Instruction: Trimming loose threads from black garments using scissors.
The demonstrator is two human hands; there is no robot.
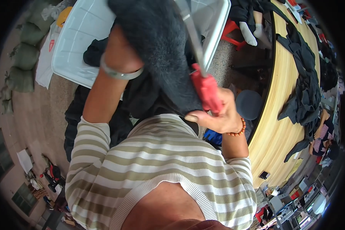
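A dark, fuzzy piece of cloth (161, 50) is stretched up in front of me, over a white plastic bin. My left hand (120, 50) reaches up into or behind this cloth, its fingers hidden by it. On that wrist is a pale bangle (120, 73). My right hand (222, 115) is closed round the red, wrapped-looking handle (209, 90) of a long metal tool (195, 38). The tool's shaft points up along the cloth's right side, blurred; its exact kind cannot be made out. My right thumb lies against the cloth's lower edge.
The white bin (71, 50) holds more dark cloth. Dark fabric (82, 119) lies over my lap. To the right, a wooden table (266, 149) carries dark garments (304, 96); a stool (249, 104) stands beside it. Other people sit beyond. Green sacks (21, 78) lie at the far left.
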